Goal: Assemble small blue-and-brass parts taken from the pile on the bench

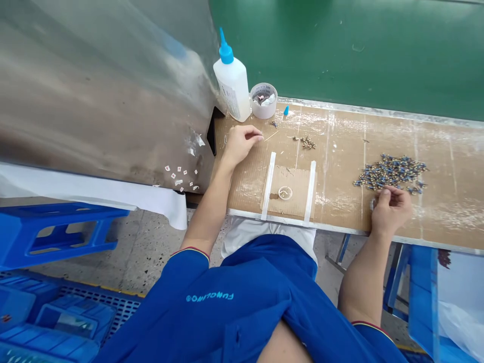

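My left hand (241, 142) rests on the cardboard-covered bench (340, 151), fingers pinched on a thin wooden stick (270, 135) that points right. My right hand (389, 207) sits at the near edge of a heap of small blue and brass parts (391, 172), fingers curled together on something I cannot make out. A few more of these parts (308, 143) lie in a small cluster near the stick. Between my hands a taped cardboard patch (289, 189) carries a small ring of glue (285, 192).
A white glue bottle with a blue nozzle (232, 80) and a small white cup (263, 100) stand at the back left of the bench. A metal panel (102, 85) rises on the left. Blue crates (49, 317) sit on the floor.
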Action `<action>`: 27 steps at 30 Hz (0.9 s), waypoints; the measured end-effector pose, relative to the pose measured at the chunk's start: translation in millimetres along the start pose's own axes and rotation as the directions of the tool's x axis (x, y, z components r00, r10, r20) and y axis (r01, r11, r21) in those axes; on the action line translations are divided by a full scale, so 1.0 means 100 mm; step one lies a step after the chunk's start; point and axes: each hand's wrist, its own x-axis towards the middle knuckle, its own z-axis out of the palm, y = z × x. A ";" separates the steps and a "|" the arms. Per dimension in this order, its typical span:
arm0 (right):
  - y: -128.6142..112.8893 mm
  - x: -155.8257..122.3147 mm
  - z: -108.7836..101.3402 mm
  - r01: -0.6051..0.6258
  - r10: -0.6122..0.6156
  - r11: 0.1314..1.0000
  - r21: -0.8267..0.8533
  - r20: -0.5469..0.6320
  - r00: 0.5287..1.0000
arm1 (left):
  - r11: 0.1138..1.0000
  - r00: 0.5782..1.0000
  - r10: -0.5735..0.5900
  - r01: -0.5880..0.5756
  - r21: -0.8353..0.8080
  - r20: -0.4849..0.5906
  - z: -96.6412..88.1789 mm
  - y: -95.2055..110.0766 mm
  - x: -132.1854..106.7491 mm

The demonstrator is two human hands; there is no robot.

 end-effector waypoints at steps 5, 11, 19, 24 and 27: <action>0.08 -0.01 0.00 0.087 -0.088 0.995 0.047 0.017 0.996 | 0.962 0.977 0.055 0.003 -0.272 0.205 0.15 0.09 -0.34; 0.07 -0.30 0.10 0.158 -0.173 0.978 0.139 0.106 0.979 | 0.890 0.954 0.103 0.038 -0.454 0.282 0.17 0.08 -0.85; -0.27 -1.06 0.43 0.088 -0.254 0.950 0.300 0.576 0.777 | 0.812 0.961 -0.049 0.197 -0.549 0.272 0.34 0.05 -1.23; -0.39 -1.21 0.60 0.107 -0.298 0.946 0.306 0.693 0.656 | 0.830 0.965 -0.037 0.174 -0.530 0.259 0.37 0.10 -1.34; -0.46 -1.18 0.69 0.121 -0.294 0.950 0.287 0.699 0.652 | 0.852 0.964 0.003 0.137 -0.505 0.266 0.37 0.09 -1.38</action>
